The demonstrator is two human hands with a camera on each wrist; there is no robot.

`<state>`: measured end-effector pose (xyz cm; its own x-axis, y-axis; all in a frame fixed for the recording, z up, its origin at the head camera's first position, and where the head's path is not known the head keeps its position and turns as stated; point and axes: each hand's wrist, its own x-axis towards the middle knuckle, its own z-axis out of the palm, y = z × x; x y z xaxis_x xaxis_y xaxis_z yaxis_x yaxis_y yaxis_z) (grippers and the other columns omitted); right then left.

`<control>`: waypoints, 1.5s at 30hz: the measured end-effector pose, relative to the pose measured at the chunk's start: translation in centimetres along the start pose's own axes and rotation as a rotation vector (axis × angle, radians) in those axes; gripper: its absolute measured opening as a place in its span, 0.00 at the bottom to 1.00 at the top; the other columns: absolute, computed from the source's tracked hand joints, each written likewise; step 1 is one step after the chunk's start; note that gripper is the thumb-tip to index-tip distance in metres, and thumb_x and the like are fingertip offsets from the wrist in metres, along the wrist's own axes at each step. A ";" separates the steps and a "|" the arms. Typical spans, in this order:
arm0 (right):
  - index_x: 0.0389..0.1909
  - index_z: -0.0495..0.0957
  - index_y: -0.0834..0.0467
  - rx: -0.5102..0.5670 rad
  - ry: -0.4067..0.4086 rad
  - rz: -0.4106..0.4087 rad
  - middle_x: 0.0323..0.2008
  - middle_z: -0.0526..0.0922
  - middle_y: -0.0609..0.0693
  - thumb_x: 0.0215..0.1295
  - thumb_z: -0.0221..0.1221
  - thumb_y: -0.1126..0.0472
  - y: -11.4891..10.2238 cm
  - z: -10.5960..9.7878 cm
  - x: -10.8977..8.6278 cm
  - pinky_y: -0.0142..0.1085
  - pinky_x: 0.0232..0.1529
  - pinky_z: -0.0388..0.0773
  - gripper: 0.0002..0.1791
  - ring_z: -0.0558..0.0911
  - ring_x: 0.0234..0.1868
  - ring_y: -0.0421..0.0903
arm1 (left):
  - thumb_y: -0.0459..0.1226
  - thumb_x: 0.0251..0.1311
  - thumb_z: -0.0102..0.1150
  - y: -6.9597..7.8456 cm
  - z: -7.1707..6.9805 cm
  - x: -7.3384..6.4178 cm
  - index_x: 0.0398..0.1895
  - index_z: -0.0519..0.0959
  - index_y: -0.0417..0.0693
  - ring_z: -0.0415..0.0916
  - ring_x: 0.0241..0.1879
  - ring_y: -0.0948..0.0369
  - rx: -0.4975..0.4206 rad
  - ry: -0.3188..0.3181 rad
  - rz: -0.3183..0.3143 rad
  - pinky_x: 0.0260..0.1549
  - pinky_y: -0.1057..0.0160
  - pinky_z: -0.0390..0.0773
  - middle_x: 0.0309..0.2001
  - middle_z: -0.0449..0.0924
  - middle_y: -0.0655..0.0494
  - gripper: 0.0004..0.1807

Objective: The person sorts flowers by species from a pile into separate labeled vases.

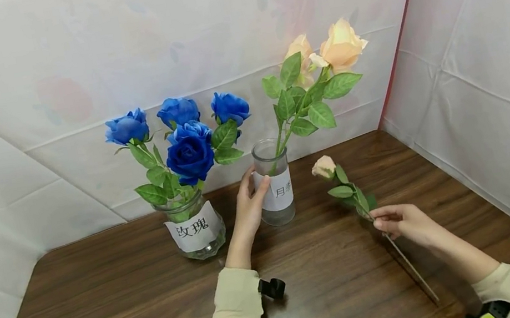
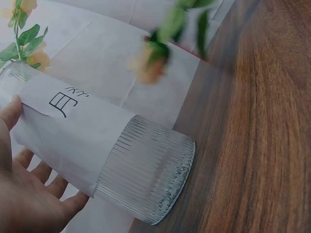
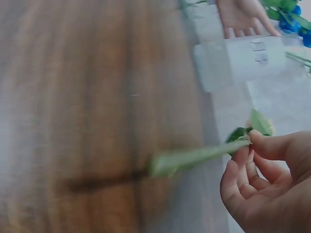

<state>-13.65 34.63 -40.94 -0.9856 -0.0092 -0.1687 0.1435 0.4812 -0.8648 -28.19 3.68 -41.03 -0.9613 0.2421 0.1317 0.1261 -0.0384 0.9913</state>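
My left hand (image 1: 248,208) holds a clear glass vase (image 1: 280,215) upright on the table, thumb on the front of its white label (image 1: 278,189) and fingers round the side. Two peach roses (image 1: 342,47) with green leaves stand in this vase, leaning right. In the left wrist view, ribbed glass shows at the base of the vase (image 2: 146,167). To the right, my right hand (image 1: 409,224) pinches the stem of another peach rose (image 1: 324,167) between thumb and fingers. Its bloom points away toward the back, while the stem (image 3: 194,159) trails toward me.
Left of my left hand stands a wider glass jar (image 1: 207,252) with a labelled front, holding several blue roses (image 1: 189,153). Both containers are near the back edge of the brown wooden table (image 1: 124,316). White cloth walls (image 1: 124,45) enclose the back and sides.
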 end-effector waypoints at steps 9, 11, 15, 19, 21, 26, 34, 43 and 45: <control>0.58 0.74 0.68 0.326 0.171 -0.069 0.37 0.85 0.41 0.70 0.61 0.61 -3.1 -0.9 0.3 0.32 0.37 0.80 0.20 0.82 0.37 0.38 | 0.51 0.71 0.55 0.0 0.0 0.1 0.78 0.55 0.51 0.47 0.76 0.50 0.000 0.006 -0.006 0.71 0.49 0.53 0.77 0.49 0.44 0.37; 0.53 0.76 0.63 0.483 0.185 -0.111 0.36 0.86 0.42 0.70 0.61 0.64 -3.8 -0.7 0.4 0.30 0.37 0.80 0.13 0.83 0.36 0.37 | 0.51 0.71 0.55 0.0 0.0 0.0 0.78 0.55 0.51 0.46 0.76 0.50 -0.003 -0.002 -0.011 0.71 0.48 0.52 0.77 0.48 0.44 0.38; 0.44 0.76 0.58 0.746 0.226 -0.226 0.35 0.87 0.47 0.70 0.59 0.69 -5.2 -0.2 0.8 0.29 0.36 0.80 0.06 0.85 0.36 0.39 | 0.51 0.71 0.54 0.1 -0.1 0.0 0.79 0.52 0.52 0.44 0.76 0.51 -0.006 -0.023 -0.025 0.71 0.48 0.51 0.78 0.45 0.45 0.39; 0.40 0.74 0.60 0.907 0.278 -0.311 0.35 0.88 0.49 0.70 0.58 0.71 -6.7 0.2 1.3 0.28 0.35 0.80 0.04 0.85 0.36 0.40 | 0.50 0.72 0.53 0.2 -0.3 -0.1 0.79 0.51 0.52 0.43 0.77 0.50 0.009 -0.025 -0.035 0.71 0.48 0.51 0.78 0.43 0.45 0.39; 0.39 0.74 0.60 0.962 0.317 -0.336 0.34 0.88 0.50 0.69 0.58 0.70 -7.6 0.4 1.6 0.28 0.35 0.80 0.04 0.85 0.35 0.41 | 0.50 0.72 0.53 0.2 -0.4 -0.1 0.79 0.52 0.52 0.43 0.76 0.50 0.012 -0.019 -0.031 0.71 0.48 0.51 0.78 0.44 0.45 0.38; 0.40 0.73 0.61 1.070 0.398 -0.395 0.33 0.87 0.52 0.67 0.60 0.70 -9.7 0.3 2.5 0.29 0.34 0.80 0.05 0.86 0.34 0.43 | 0.53 0.71 0.54 0.0 -0.2 -0.1 0.78 0.54 0.53 0.45 0.76 0.51 0.013 -0.012 -0.013 0.71 0.48 0.52 0.77 0.47 0.45 0.38; 0.37 0.73 0.64 1.178 0.461 -0.493 0.33 0.86 0.55 0.65 0.62 0.70 -12.9 0.2 4.1 0.32 0.34 0.82 0.06 0.84 0.31 0.46 | 0.52 0.71 0.55 -0.2 0.1 -0.1 0.78 0.55 0.52 0.49 0.75 0.49 0.011 0.018 0.004 0.70 0.47 0.56 0.76 0.50 0.43 0.38; 0.36 0.74 0.66 1.293 0.478 -0.544 0.32 0.85 0.59 0.63 0.63 0.70 -15.6 0.3 6.3 0.36 0.35 0.83 0.07 0.85 0.30 0.49 | 0.49 0.72 0.54 -0.2 0.2 0.0 0.78 0.55 0.49 0.49 0.75 0.47 0.029 0.003 0.029 0.69 0.45 0.57 0.76 0.50 0.39 0.36; 0.37 0.73 0.66 1.308 0.472 -0.548 0.31 0.85 0.59 0.63 0.64 0.71 -16.1 0.4 6.7 0.36 0.34 0.83 0.08 0.85 0.30 0.49 | 0.49 0.72 0.54 -0.2 0.2 0.0 0.78 0.55 0.49 0.50 0.74 0.47 0.036 0.011 0.026 0.69 0.45 0.57 0.76 0.51 0.39 0.36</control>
<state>-22.58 26.49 -28.34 -0.8426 0.4756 0.2525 -0.5198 -0.5962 -0.6119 -28.13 3.89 -41.20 -0.9601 0.2310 0.1574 0.1594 -0.0100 0.9872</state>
